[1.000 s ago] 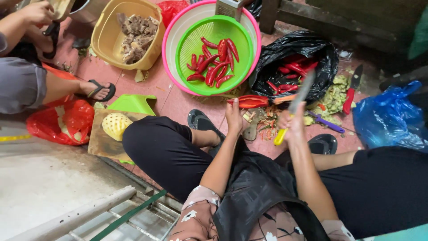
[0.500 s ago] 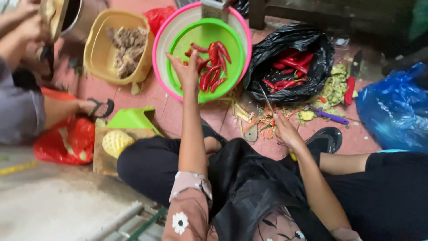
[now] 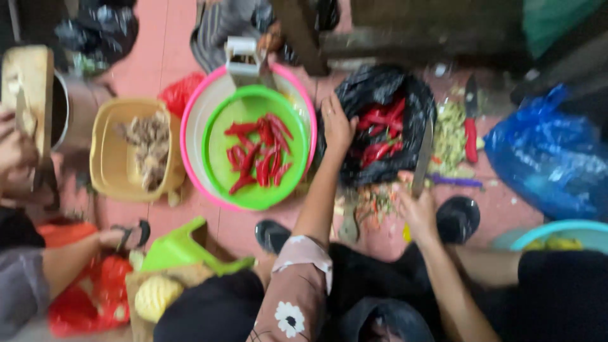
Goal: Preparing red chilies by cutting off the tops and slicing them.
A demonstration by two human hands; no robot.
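Reddish tiled floor carried all items. Left hand, fingers loosely spread, rested at the near-left rim of the black bag of red chillies, just ahead. Right hand, farther back, gripped a knife, blade pointing away.

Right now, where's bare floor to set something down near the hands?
Bare floor lies below the pink basin, beside the green stool. Crowded: scraps between left hand on the black bag and right hand holding the knife.
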